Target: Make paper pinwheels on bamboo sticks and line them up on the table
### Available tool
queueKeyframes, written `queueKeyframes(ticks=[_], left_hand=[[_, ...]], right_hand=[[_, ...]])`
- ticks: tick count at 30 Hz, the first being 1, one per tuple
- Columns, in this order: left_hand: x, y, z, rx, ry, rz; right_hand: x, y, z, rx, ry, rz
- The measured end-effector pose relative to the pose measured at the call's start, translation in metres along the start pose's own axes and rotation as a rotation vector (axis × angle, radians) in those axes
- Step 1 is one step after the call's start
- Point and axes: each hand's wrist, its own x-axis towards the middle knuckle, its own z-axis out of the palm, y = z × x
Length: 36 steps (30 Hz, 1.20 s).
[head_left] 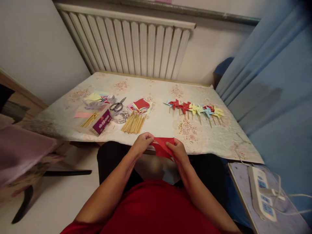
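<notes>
A piece of red paper [162, 148] with slits cut into it is stretched between my two hands, just off the front edge of the table. My left hand [143, 143] pinches its left corner between thumb and fingers. On the other side, my right hand [177, 151] grips the right part, its thumb lying on top of the paper. Beyond my hands lie a bundle of gold-coloured sticks [133, 123] and a stack of coloured paper squares [141, 105] with red on top. Finished paper pinwheels [185, 107] on sticks lie in a row to the right.
On the left of the table are scissors [117, 105], a round container of small shiny pieces [120, 116], a purple-and-white box [101, 123] holding sticks, and cut paper pieces [94, 97]. A power strip [262, 193] with cables sits on a side surface at the right, by a blue curtain [275, 81].
</notes>
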Motion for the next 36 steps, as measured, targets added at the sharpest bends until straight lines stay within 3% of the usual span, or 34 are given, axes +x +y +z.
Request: queueKeyframes(ticks=[11,36], left_hand=[[-0.003,0.004,0.0,-0.033,-0.045,-0.016],[0.001,-0.007,0.002,-0.008,0.033,-0.013]], right_hand=[[0.003,0.004,-0.004,-0.004,0.018,0.002],[0.001,0.008,-0.001,-0.054,0.01,0.019]])
